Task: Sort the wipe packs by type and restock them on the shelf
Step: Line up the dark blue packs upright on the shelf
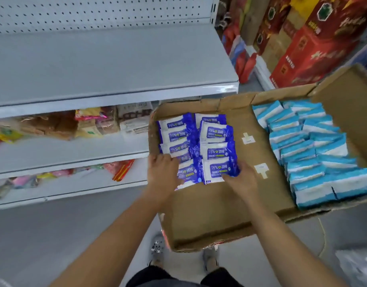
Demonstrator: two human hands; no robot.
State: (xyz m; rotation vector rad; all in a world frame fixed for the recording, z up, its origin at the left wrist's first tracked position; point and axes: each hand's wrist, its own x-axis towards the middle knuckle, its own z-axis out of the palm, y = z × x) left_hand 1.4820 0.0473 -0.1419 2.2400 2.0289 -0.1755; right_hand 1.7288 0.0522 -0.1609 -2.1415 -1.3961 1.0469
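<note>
- Grey shelf (116, 65) stands to the left of the box.
- Brown cardboard box (230, 204) sits just beside it, open at the top.
- Light blue packs (315, 154) lie in rows on the box's right side.
- Dark blue packs (215, 146) lie in two rows on its left side.
- Left hand (162, 170) lies on the near left row; it is blurry, so I cannot tell if it grips.
- Right hand (240, 179) pinches the nearest pack of the right row.

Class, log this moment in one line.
left hand, right hand: grip dark blue plastic wipe packs | light blue wipe packs: right in brown cardboard box
</note>
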